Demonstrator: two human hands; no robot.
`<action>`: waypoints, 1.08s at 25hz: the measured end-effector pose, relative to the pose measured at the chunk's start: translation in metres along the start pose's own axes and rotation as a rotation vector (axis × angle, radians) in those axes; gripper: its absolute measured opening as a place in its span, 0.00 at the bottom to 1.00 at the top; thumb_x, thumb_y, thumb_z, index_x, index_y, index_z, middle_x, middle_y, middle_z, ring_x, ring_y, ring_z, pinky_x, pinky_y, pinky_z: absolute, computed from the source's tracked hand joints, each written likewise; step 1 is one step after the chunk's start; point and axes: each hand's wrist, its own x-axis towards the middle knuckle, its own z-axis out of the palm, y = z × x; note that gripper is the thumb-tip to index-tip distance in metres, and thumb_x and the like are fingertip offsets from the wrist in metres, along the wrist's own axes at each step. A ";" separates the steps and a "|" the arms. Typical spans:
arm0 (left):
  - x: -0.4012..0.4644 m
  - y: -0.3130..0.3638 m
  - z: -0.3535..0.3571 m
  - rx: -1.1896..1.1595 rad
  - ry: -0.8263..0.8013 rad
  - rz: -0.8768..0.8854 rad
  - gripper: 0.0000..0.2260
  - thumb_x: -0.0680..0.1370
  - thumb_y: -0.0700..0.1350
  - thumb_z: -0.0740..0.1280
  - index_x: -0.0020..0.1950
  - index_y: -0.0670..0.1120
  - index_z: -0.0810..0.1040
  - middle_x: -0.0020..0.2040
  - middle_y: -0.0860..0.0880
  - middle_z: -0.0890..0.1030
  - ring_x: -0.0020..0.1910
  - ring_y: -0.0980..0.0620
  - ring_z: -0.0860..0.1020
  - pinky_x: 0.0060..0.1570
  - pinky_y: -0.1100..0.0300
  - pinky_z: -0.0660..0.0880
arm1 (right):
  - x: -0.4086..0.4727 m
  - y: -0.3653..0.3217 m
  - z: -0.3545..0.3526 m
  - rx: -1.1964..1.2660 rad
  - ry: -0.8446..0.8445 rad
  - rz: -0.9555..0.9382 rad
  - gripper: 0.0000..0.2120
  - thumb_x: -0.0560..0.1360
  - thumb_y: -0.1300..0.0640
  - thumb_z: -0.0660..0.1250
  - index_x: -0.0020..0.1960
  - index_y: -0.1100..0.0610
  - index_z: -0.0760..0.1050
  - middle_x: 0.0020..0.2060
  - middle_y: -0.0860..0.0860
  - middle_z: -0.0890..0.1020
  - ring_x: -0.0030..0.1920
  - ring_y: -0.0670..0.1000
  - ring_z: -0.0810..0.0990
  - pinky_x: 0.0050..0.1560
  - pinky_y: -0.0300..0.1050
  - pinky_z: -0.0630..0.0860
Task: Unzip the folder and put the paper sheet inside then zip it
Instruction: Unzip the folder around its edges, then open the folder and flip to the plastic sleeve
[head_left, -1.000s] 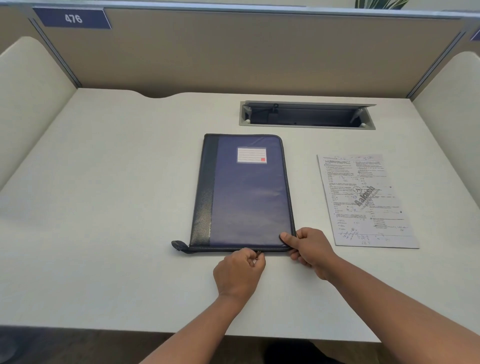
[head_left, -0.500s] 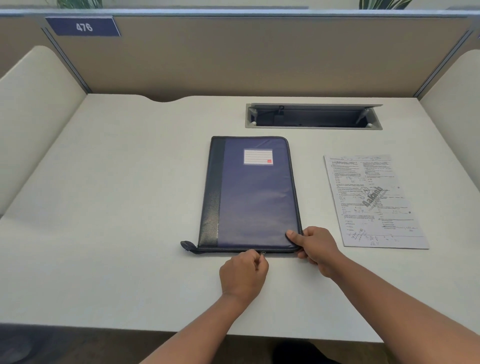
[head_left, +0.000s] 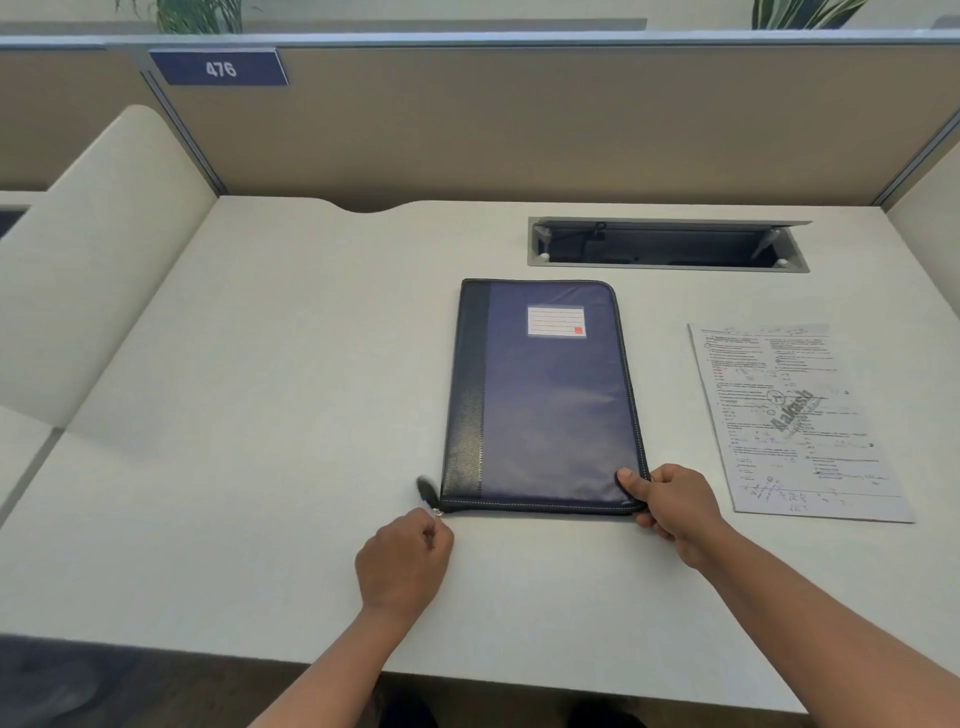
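L hand (head_left: 402, 558) pinches zip pull (head_left: 438, 513) | R hand (head_left: 670, 501) grips folder (head_left: 545, 400) corner | long axis near-far

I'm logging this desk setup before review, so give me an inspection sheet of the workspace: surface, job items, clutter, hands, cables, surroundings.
Surface: pale desk, with an open cable slot at the back.
Job items: dark blue folder lies flat and closed at the centre; printed paper sheet lies flat to its right, apart from it.
Clutter: nothing seen.
Hands: left hand pinches the zip pull at the folder's near left corner; right hand grips the near right corner.
Cables: a dark cable seems to sit inside the slot; hard to tell.
Surroundings: tan divider with a sign reading 476; plant leaves above it.
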 end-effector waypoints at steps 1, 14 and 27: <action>0.004 -0.007 -0.004 0.018 0.007 0.005 0.11 0.77 0.48 0.67 0.35 0.50 0.77 0.31 0.54 0.80 0.31 0.48 0.76 0.32 0.59 0.67 | 0.001 -0.001 0.001 -0.004 0.003 0.000 0.20 0.71 0.48 0.78 0.42 0.56 0.68 0.35 0.56 0.78 0.27 0.53 0.78 0.22 0.37 0.65; 0.050 -0.008 -0.038 -0.047 -0.269 0.029 0.08 0.76 0.52 0.64 0.55 0.57 0.76 0.51 0.57 0.79 0.48 0.54 0.78 0.46 0.56 0.74 | -0.013 -0.005 -0.001 0.031 -0.025 -0.029 0.20 0.69 0.46 0.79 0.40 0.56 0.71 0.33 0.54 0.79 0.26 0.52 0.78 0.28 0.41 0.70; 0.080 0.038 -0.046 -0.128 -0.360 0.292 0.16 0.82 0.57 0.58 0.42 0.52 0.79 0.45 0.57 0.83 0.47 0.56 0.80 0.54 0.51 0.78 | -0.081 -0.071 0.014 0.418 0.026 -0.715 0.16 0.69 0.62 0.63 0.30 0.59 0.57 0.35 0.65 0.65 0.35 0.60 0.62 0.37 0.51 0.61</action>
